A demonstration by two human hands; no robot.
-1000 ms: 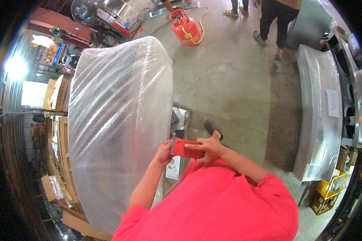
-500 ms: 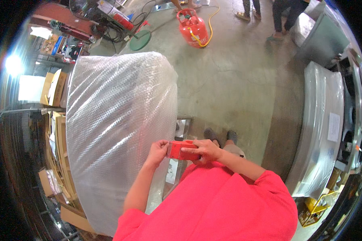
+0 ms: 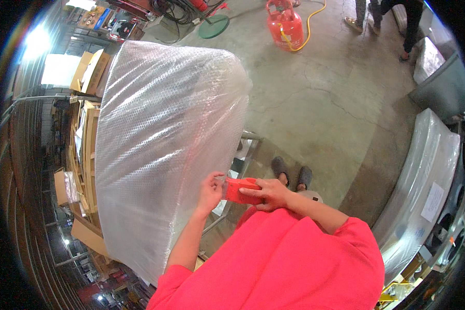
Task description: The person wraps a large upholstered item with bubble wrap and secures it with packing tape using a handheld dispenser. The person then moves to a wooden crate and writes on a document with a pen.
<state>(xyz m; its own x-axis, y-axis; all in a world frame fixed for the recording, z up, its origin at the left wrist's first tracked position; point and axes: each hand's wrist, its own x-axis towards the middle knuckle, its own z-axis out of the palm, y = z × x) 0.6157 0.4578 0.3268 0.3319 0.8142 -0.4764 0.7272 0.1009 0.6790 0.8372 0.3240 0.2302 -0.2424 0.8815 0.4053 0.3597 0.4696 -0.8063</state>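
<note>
While the big bubble-wrapped bundle [image 3: 160, 150] is standing just left of the hands, a second wrapped panel [image 3: 418, 196] with a white rectangular label [image 3: 433, 201] is sitting well off to the right. The right hand [image 3: 271, 194] is closing around a red tape dispenser [image 3: 240, 190], and the left hand [image 3: 211, 192] is pinching at its left end, touching the wrap.

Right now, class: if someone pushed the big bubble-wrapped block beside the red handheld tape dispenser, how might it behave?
The big bubble-wrapped block probably resists sliding: it looks bulky and tall. Its clear plastic skin likely dents softly and feels slippery. Both hands hold only the dispenser.
</note>
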